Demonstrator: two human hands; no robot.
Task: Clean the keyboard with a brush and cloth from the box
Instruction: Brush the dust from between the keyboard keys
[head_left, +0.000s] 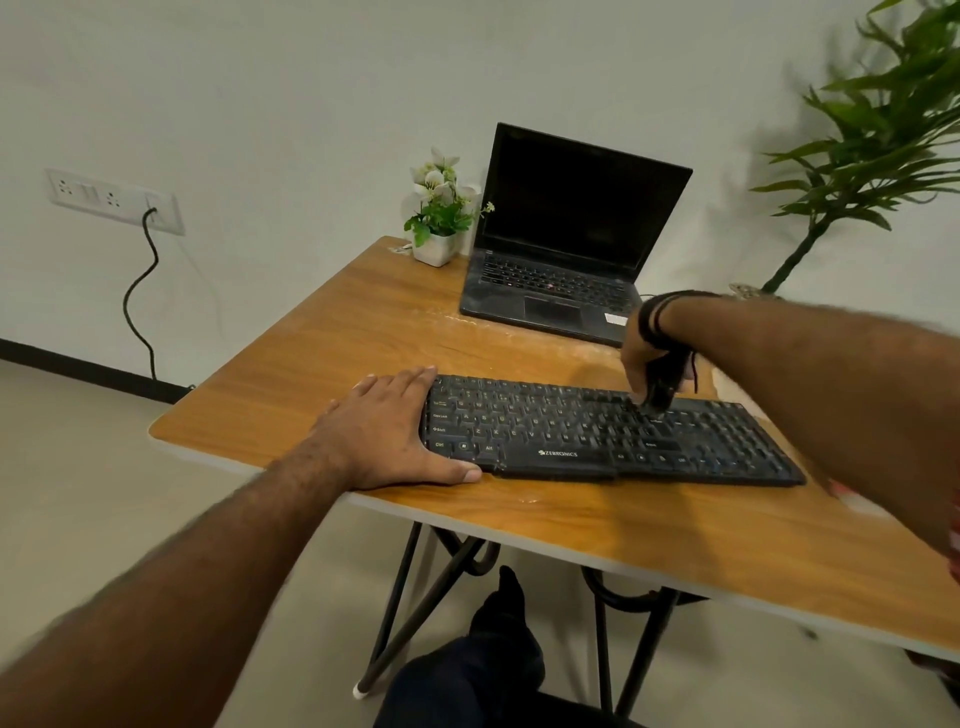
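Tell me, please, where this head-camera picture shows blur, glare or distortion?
Head view: the right hand and brush are motion-blurred; the tall plant smears at the frame edge; glare streaks the table before the laptop; wide-angle bending curves the keyboard.

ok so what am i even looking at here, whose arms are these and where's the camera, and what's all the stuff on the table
There is no machine here: the arms belong to a person, and the single picture comes from a wide-angle camera worn on their head, looking forward and down.

On the wooden table lies a black keyboard. The left hand rests flat at the keyboard's left end, fingers straight, seemingly steadying it. The right hand grips a small dark brush, its tip down on the keys towards the right of the keyboard's middle.

Farther back stand an open laptop with a dark screen and a small potted flower to its left. A big leafy plant is at the right edge. No cloth or box can be made out.
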